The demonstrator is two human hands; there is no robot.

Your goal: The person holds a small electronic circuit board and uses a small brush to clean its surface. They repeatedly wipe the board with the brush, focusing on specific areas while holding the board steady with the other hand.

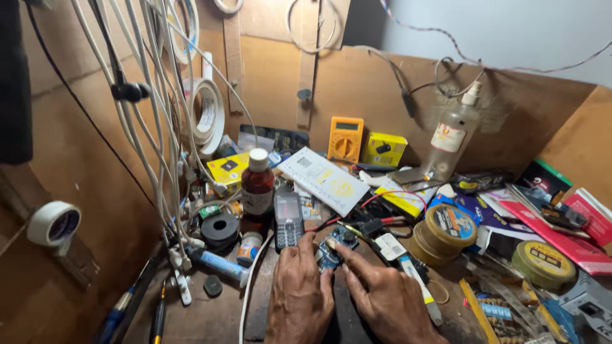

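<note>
A small blue circuit board (336, 247) lies on the wooden bench between my hands. My left hand (299, 290) rests beside it, fingers touching its left edge. My right hand (382, 296) reaches in from the right, with the index finger pressing on the board's lower edge. Red and black wires (363, 213) lead off the board toward the back. A black keypad phone (288, 220) lies just beyond my left hand.
A brown bottle (258, 186) with a white cap, a black tape roll (219, 228), two round yellow tins (443, 232), a yellow multimeter (345, 139), a clear spray bottle (451, 137) and coloured packets crowd the bench. White cables (150, 114) hang at left.
</note>
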